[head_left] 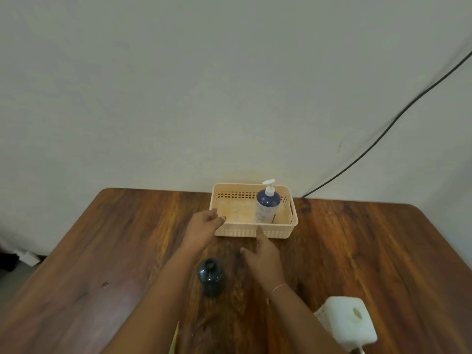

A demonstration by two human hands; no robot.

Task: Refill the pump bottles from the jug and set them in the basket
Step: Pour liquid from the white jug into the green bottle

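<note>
Head view, the only one. Wooden table [357, 251] against a pale wall. Cream basket [255, 232] at the far edge, perforated walls; one pump bottle [265, 206] stands upright in its right half, white pump head on, blue shoulder, pale label.

Second bottle [210, 277], dark blue, stands on the table nearer the person, between the two forearms. Its neck is open, no pump fitted; the pump itself is not seen anywhere. Fill level cannot be read through the dark wall.

White jug [348, 320] at lower right, mouth uncapped, upright, well apart from the dark bottle.

Left hand [204, 227]: loosely open, fingers curled a little, at the basket's near left corner, touching or just beside the rim; it holds nothing. Right hand [263, 259]: open, forefinger pointing toward the basket's front wall, empty.

Handling, as judgement:
- Dark bottle looks like rigid, smooth plastic, light if empty and easy to tip. Take it round the body below the shoulder, and steady it while pouring.
- Jug is bulky, probably heavy if full, walls slightly yielding. Grip its handle if it has one, with the other hand supporting the underside. Narrow bottle neck means pour slowly.
- Basket is light and may slide when bumped.
</note>
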